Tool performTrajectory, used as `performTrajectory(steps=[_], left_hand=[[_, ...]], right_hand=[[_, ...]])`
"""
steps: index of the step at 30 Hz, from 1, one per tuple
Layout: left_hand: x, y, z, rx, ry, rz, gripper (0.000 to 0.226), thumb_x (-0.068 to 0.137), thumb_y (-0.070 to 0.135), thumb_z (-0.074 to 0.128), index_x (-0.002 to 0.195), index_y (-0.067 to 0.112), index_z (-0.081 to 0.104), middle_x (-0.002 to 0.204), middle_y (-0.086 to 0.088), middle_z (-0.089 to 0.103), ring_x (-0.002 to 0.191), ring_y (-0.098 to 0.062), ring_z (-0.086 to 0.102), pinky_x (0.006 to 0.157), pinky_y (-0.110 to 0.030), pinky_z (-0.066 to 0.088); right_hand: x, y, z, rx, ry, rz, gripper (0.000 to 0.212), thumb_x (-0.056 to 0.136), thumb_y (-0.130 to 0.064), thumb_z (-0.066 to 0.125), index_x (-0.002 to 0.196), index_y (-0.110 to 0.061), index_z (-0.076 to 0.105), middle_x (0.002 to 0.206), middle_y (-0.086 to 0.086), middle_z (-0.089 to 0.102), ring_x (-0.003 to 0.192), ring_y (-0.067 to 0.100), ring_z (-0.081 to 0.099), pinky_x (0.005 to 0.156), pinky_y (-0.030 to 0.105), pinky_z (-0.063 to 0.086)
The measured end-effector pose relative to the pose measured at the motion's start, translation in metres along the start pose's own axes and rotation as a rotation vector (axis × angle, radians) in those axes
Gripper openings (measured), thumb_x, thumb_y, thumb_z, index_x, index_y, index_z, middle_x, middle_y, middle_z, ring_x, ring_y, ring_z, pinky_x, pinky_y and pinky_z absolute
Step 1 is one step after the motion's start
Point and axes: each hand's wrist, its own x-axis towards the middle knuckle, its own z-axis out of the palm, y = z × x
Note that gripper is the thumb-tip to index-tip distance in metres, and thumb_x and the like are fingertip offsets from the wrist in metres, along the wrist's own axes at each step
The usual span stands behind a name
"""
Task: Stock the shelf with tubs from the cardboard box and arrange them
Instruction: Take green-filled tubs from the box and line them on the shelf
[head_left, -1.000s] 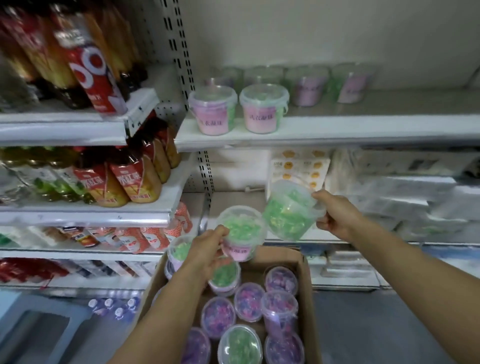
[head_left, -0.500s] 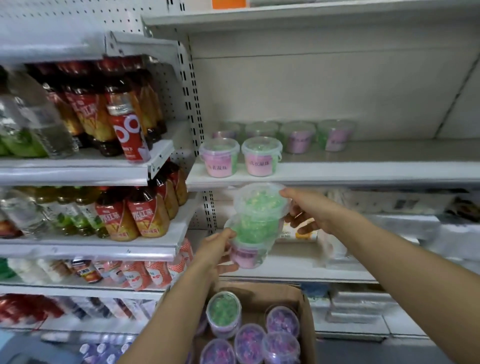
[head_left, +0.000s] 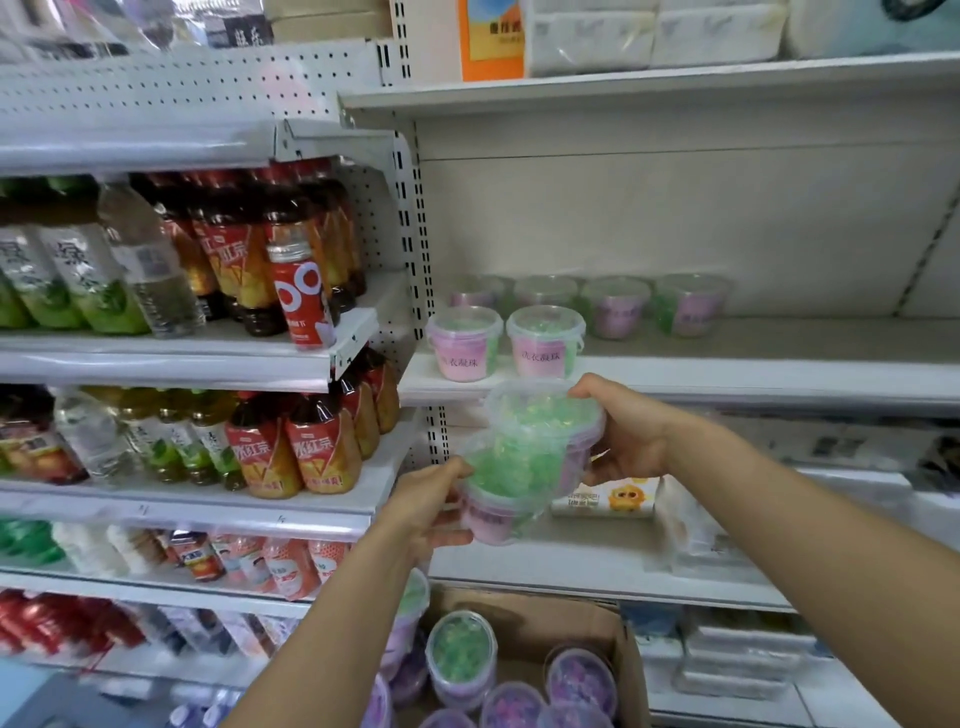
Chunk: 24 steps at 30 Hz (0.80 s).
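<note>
Fingers of the left hand (head_left: 431, 499) curl round the side of a clear round plastic tub of green beads with a pink label (head_left: 498, 506). The right hand (head_left: 628, 436) grips a second clear lidded tub of green beads (head_left: 545, 421) by its far side, holding it higher. The 2 overlap in view, lids uppermost and slightly tilted, just below the front lip of the white metal shelf (head_left: 727, 384). Bare shelf lies up and ahead of the fingers, right of the 2 pink-labelled front tubs (head_left: 544, 343), with 4 back-row tubs (head_left: 615, 306) behind. The right hand is nearer that gap, so its tub probably goes first. More tubs wait in the brown cardboard box (head_left: 571, 618) below.
</note>
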Motion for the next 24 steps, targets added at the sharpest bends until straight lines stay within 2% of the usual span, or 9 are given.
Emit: performTrajectory(steps=[4, 6, 9, 11, 13, 15, 18, 21, 24], left_hand=[[0.011, 0.004, -0.003, -0.09, 0.016, -0.003, 0.025, 0.084, 0.026, 0.064, 0.1, 0.006, 0.064, 0.104, -0.02, 0.061, 0.099, -0.034, 0.063, 0.079, -0.05, 0.058], [0.019, 0.007, 0.0, -0.122, -0.001, -0.001, 0.026, 0.083, 0.026, 0.066, 0.1, 0.006, 0.064, 0.104, -0.02, 0.061, 0.1, -0.033, 0.063, 0.08, -0.051, 0.057], [0.023, 0.01, 0.008, -0.143, -0.027, 0.014, 0.019, 0.084, 0.023, 0.065, 0.096, 0.008, 0.065, 0.102, -0.02, 0.062, 0.095, -0.033, 0.062, 0.083, -0.052, 0.055], [0.026, 0.012, 0.018, -0.156, -0.049, 0.026, 0.016, 0.085, 0.021, 0.064, 0.095, 0.009, 0.065, 0.101, -0.019, 0.061, 0.091, -0.032, 0.061, 0.081, -0.052, 0.056], [0.028, 0.014, 0.029, -0.152, -0.066, 0.046, 0.013, 0.085, 0.019, 0.063, 0.094, 0.01, 0.065, 0.098, -0.019, 0.06, 0.088, -0.032, 0.059, 0.075, -0.048, 0.057], [0.031, 0.017, 0.039, -0.145, -0.075, 0.059, 0.009, 0.086, 0.017, 0.063, 0.091, 0.01, 0.064, 0.096, -0.018, 0.059, 0.088, -0.032, 0.057, 0.077, -0.05, 0.056], [0.035, 0.025, 0.058, -0.152, -0.077, 0.07, 0.006, 0.086, 0.017, 0.063, 0.086, 0.011, 0.063, 0.092, -0.015, 0.057, 0.086, -0.031, 0.058, 0.084, -0.054, 0.053], [0.04, 0.034, 0.079, -0.145, -0.082, 0.087, 0.008, 0.086, 0.019, 0.063, 0.086, 0.011, 0.065, 0.086, -0.012, 0.058, 0.08, -0.029, 0.062, 0.077, -0.048, 0.057], [0.046, 0.04, 0.1, -0.15, -0.08, 0.095, 0.009, 0.085, 0.019, 0.063, 0.084, 0.011, 0.065, 0.084, -0.011, 0.057, 0.08, -0.03, 0.061, 0.077, -0.048, 0.057]], right_hand=[[-0.002, 0.0, -0.007, 0.28, 0.043, -0.04, 0.058, 0.083, -0.044, 0.051, 0.128, -0.008, 0.048, 0.106, 0.019, 0.054, 0.086, 0.037, 0.062, 0.064, 0.041, 0.059], [-0.003, 0.003, -0.014, 0.372, 0.079, -0.043, 0.064, 0.081, -0.05, 0.056, 0.128, -0.009, 0.046, 0.109, 0.025, 0.054, 0.087, 0.042, 0.064, 0.071, 0.045, 0.058], [-0.003, 0.005, -0.021, 0.45, 0.142, -0.055, 0.07, 0.078, -0.054, 0.062, 0.13, -0.011, 0.043, 0.113, 0.028, 0.053, 0.088, 0.044, 0.065, 0.067, 0.044, 0.059], [-0.004, 0.005, -0.028, 0.511, 0.208, -0.113, 0.065, 0.08, -0.048, 0.063, 0.13, -0.011, 0.043, 0.115, 0.025, 0.05, 0.094, 0.043, 0.063, 0.067, 0.045, 0.059], [-0.005, 0.002, -0.038, 0.573, 0.288, -0.181, 0.056, 0.084, -0.041, 0.061, 0.129, -0.012, 0.043, 0.118, 0.022, 0.047, 0.1, 0.042, 0.058, 0.075, 0.048, 0.058], [-0.006, -0.002, -0.051, 0.631, 0.34, -0.237, 0.044, 0.088, -0.037, 0.058, 0.124, -0.018, 0.043, 0.122, 0.019, 0.043, 0.105, 0.041, 0.055, 0.078, 0.047, 0.057], [-0.002, -0.009, -0.08, 0.64, 0.424, -0.265, 0.043, 0.091, -0.037, 0.054, 0.127, -0.019, 0.042, 0.123, 0.015, 0.038, 0.106, 0.043, 0.055, 0.076, 0.047, 0.058], [0.005, -0.019, -0.111, 0.593, 0.499, -0.263, 0.053, 0.092, -0.036, 0.054, 0.139, -0.017, 0.038, 0.123, 0.01, 0.036, 0.103, 0.04, 0.053, 0.085, 0.049, 0.055], [0.014, -0.027, -0.134, 0.495, 0.541, -0.222, 0.053, 0.093, -0.037, 0.054, 0.14, -0.018, 0.037, 0.134, 0.008, 0.039, 0.108, 0.038, 0.054, 0.086, 0.048, 0.055]])
